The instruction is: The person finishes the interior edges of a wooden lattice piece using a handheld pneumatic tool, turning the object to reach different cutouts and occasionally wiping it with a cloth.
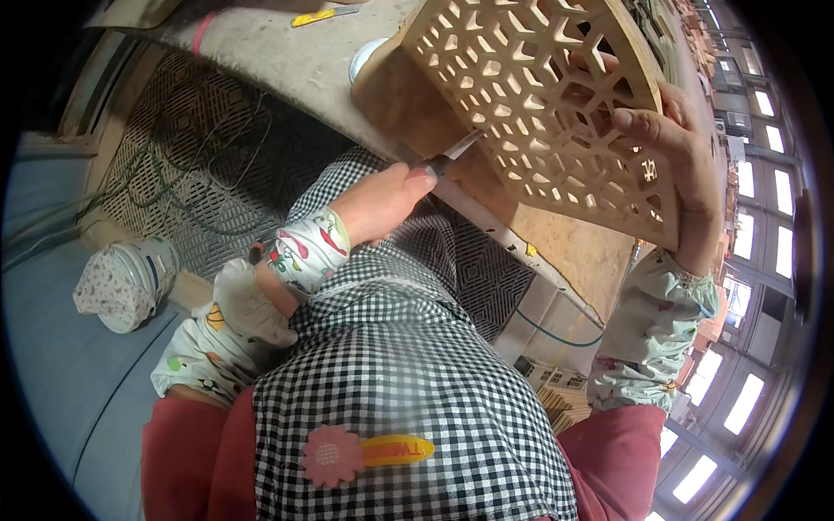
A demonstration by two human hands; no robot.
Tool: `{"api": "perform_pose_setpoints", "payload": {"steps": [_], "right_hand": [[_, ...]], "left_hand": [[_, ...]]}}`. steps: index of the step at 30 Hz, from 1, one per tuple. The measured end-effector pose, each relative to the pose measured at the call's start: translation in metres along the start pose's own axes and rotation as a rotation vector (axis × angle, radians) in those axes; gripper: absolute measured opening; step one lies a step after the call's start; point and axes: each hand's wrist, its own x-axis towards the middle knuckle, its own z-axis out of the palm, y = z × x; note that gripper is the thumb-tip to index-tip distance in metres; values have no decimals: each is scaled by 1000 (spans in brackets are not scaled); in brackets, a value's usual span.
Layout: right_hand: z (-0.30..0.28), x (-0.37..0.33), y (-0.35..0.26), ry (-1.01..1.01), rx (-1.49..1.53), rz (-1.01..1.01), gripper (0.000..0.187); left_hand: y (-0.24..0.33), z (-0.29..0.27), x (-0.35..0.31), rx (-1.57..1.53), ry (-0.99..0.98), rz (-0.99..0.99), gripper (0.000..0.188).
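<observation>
A light wooden lattice panel (pixel 530 95) with star-like and angular cut-outs stands tilted at the edge of the worktable. My right hand (pixel 673 143) grips its right side, the thumb on the near face and fingers behind, partly showing through the openings. In my left hand (pixel 387 200) is a knife (pixel 456 149) with a dark handle and a narrow metal blade. Its tip is at the lower left edge of the panel's cut-outs; whether it touches the wood I cannot tell. The fingers under the handle are partly hidden.
On the grey worktable (pixel 269 52) lies a yellow utility knife (pixel 323 16). A round white object (pixel 365 56) sits partly behind the panel. Below are a slatted floor mat (pixel 182 122) with cables, and a white bucket (pixel 130 282) with patterned cloth at left.
</observation>
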Motion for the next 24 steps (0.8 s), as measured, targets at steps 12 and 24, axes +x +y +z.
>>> {"api": "perform_pose_setpoints", "payload": {"steps": [12,24], "right_hand": [[-8,4,6,-109,-40,-27,55],[-10,-28,3,102,-825,-192,44]], "left_hand": [[13,6,22,-38,-104,34,49],[-81,1,-34,-108,65,25,46]]}}
